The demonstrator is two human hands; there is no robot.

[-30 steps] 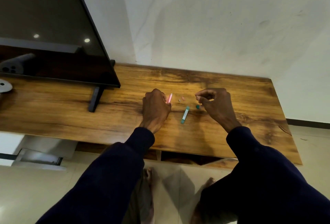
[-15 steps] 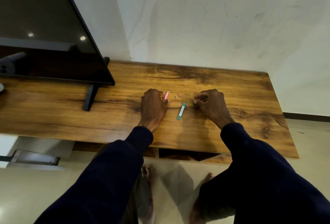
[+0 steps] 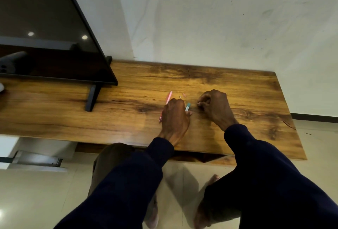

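Observation:
My left hand (image 3: pixel 174 119) lies knuckles-up on the wooden tabletop (image 3: pixel 247 100). Its thumb and fingers curl at the near end of a short teal tube (image 3: pixel 187 106); only the far end of the tube shows. A pink pen (image 3: pixel 169 98) lies on the wood along the left edge of that hand, its tip poking out near the wrist. Just right of the tube, my right hand (image 3: pixel 215 109) has its fingers curled and its fingertips pinched together low on the table, where a small teal cap lay earlier. The cap itself is hidden. Two small pink bits (image 3: pixel 182 95) lie beyond the hands.
A black TV (image 3: pixel 54 36) on a black foot (image 3: pixel 92 97) stands at the left of the tabletop, against the white wall. The table's right end and front edge border a tiled floor. My knees and bare feet are below the front edge.
My left hand has slid right off the pink pen, which now lies on the wood, and onto the teal tube. My right hand came down over the small teal cap and pinched there.

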